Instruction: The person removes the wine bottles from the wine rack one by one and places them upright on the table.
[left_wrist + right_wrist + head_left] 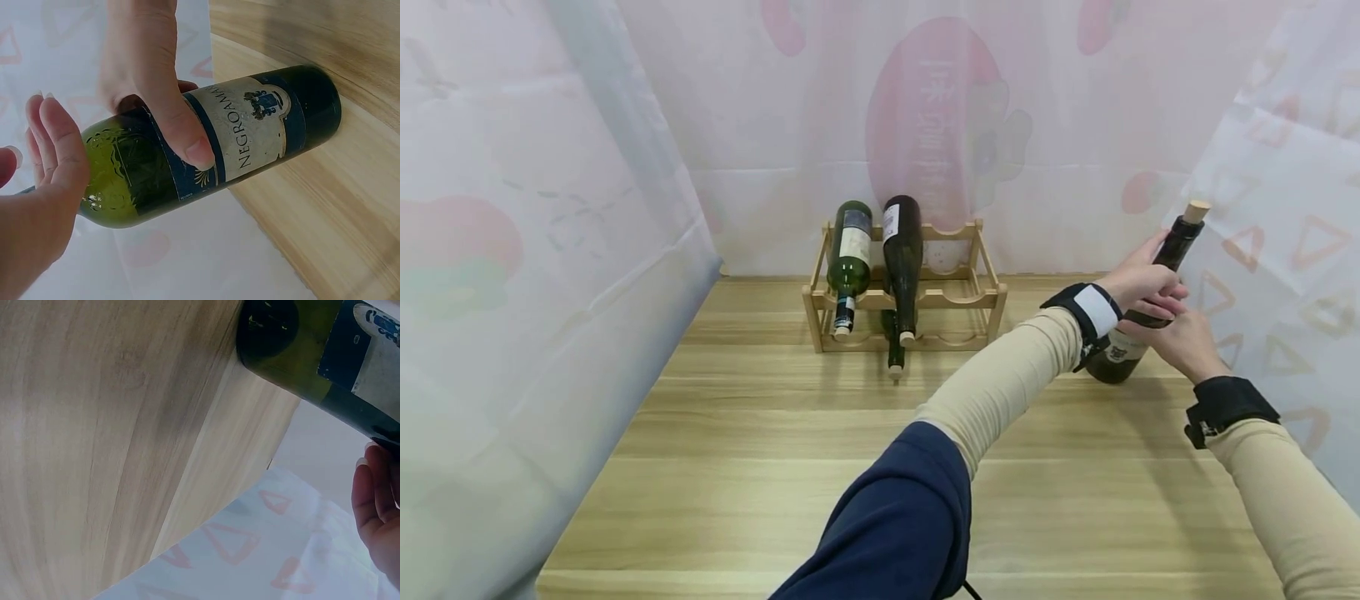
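Both hands are on a tilted green wine bottle with a cork in its mouth, at the table's right side. My right hand grips the body; in the left wrist view its thumb lies across the dark band beside the cream label. Higher up, at the neck, is my left hand, its fingers curled round it. The right wrist view catches the base and only some fingers of the right hand. The base is low by the tabletop; I cannot tell whether it bears on it fully.
A wooden wine rack stands at the back middle. On its upper tier lie a green bottle and a dark bottle; another bottle pokes out below. Printed cloth hangs close behind the held bottle.
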{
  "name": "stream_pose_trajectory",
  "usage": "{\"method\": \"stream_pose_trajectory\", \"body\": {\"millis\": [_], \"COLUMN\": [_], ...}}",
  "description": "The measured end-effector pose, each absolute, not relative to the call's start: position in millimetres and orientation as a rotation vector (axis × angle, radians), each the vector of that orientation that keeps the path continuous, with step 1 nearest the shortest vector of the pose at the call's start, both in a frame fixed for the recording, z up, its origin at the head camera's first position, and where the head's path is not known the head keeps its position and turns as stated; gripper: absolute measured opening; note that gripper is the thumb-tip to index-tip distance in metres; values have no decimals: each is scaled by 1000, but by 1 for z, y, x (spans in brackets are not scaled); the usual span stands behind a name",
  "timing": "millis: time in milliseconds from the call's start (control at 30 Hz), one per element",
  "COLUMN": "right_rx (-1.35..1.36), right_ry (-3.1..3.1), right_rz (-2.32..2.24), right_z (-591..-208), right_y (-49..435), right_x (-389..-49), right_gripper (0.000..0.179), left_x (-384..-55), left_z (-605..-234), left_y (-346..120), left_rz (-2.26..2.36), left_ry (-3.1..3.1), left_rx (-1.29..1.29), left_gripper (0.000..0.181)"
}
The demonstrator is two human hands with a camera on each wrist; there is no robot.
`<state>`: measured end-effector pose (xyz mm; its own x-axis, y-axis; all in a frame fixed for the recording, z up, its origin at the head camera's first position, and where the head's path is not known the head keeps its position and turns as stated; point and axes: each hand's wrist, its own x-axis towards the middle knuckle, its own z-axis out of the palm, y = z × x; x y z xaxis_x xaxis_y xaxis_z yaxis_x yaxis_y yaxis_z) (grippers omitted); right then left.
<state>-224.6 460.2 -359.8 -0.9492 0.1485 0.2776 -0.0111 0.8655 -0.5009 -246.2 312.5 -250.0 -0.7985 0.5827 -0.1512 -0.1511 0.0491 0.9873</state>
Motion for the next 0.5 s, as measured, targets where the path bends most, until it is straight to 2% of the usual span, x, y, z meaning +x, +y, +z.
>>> {"method": "stream_pose_trajectory", "body": {"millis": [167, 400, 500], "right_rx": [-105, -96, -94], "right_ry": [-2732, -2699, -2723], "right_rz": [836, 813, 796], "right_z": [-360, -363, -362], "right_y": [458, 459, 459], "right_x": [-222, -213, -210], "right_gripper": [68, 52, 54], "left_x": [-243, -241, -241], "left_z": [-249, -255, -257], "left_y": [306, 305, 303], "left_rz": [1780, 1728, 1703], "left_ry": [1861, 1941, 1953], "left_rx": [453, 465, 472], "left_gripper": [92, 91, 89]}}
